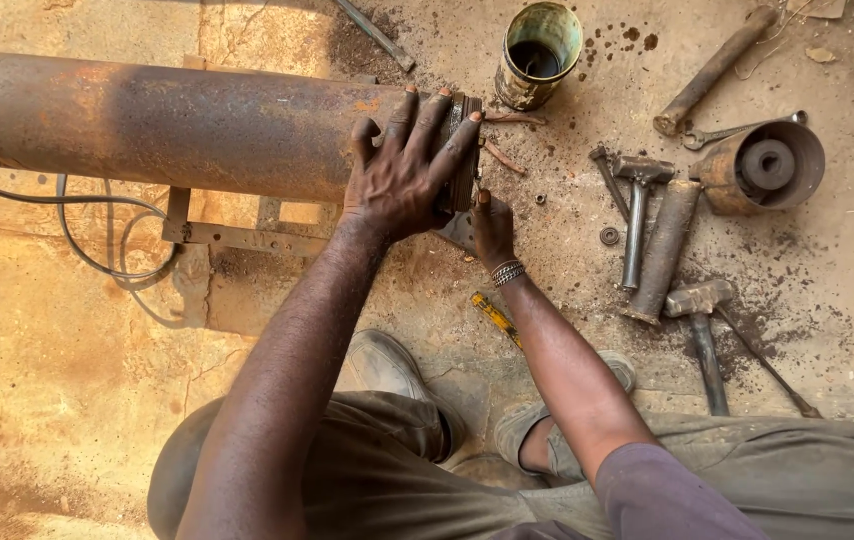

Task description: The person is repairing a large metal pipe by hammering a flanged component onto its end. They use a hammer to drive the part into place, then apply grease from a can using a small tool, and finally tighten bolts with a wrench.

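Observation:
A long rusty steel cylinder (167, 125) lies sideways on a metal stand above the dirt floor. My left hand (402, 170) is spread flat over its right end, fingers reaching onto a dark ring (466, 150) fitted there. My right hand (492, 228), with bangles at the wrist, is tucked under that same end, its fingers hidden behind the ring. Whether it grips anything cannot be told.
A tin can (537, 55) with dark liquid stands beyond the cylinder end. Hammers (637, 215), a thick rusty bar (664, 250), a pipe (712, 70), a spanner and a round metal housing (767, 165) lie at the right. A black cable (97, 240) loops at left. A yellow-handled tool (495, 318) lies near my feet.

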